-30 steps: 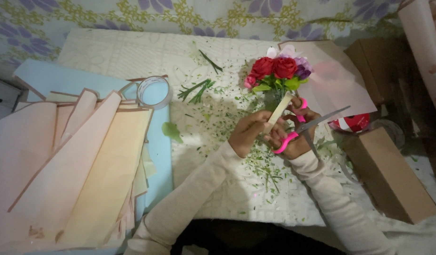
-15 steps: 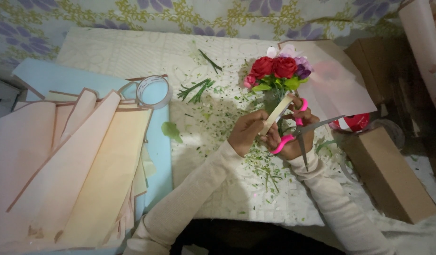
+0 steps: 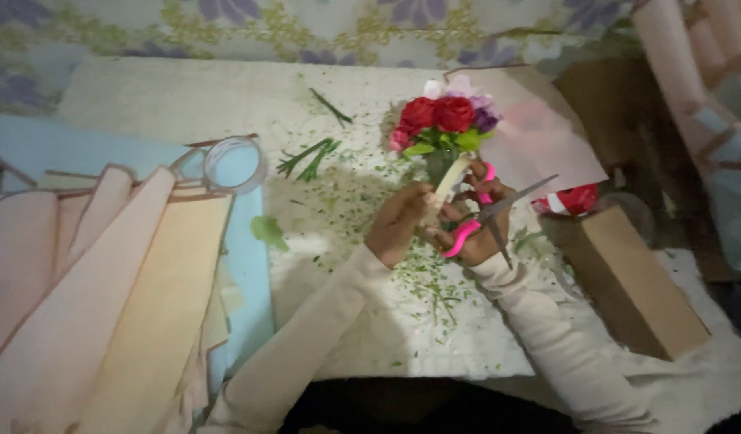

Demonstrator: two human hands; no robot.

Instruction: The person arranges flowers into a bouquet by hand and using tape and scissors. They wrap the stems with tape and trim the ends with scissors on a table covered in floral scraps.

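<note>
My left hand (image 3: 398, 225) is closed around the wrapped stem of a small bouquet (image 3: 444, 128), fingers curled tight on the pale band at its lower end, the flowers pointing away from me toward the far side. My right hand (image 3: 476, 229) sits just right of it, touching it, fingers through the pink plastic handles of a pair of scissors (image 3: 487, 217); the grey metal blades stand apart, one jutting up to the right, the other pointing down toward me. The bouquet has red roses, a pink bud, a purple bloom and green leaves, and looks soft and layered.

Under both hands lies a pale, rough-textured mat (image 3: 226, 104), littered with small green clippings (image 3: 426, 281) and a few longer stems (image 3: 306, 158) to the left. Farther left sits a clear roll of tape (image 3: 234, 163), round and shiny, on a light blue sheet (image 3: 49, 145). Near left, long peach and tan sheets of paper (image 3: 105, 305) overlap in a fan. Right of the bouquet lies a flat pink sheet (image 3: 539, 137), with something red and white (image 3: 575, 199) at its near edge; I cannot tell what. A plain brown cardboard box (image 3: 635, 281), long and rectangular, lies shut to the near right, so its contents are hidden.
</note>
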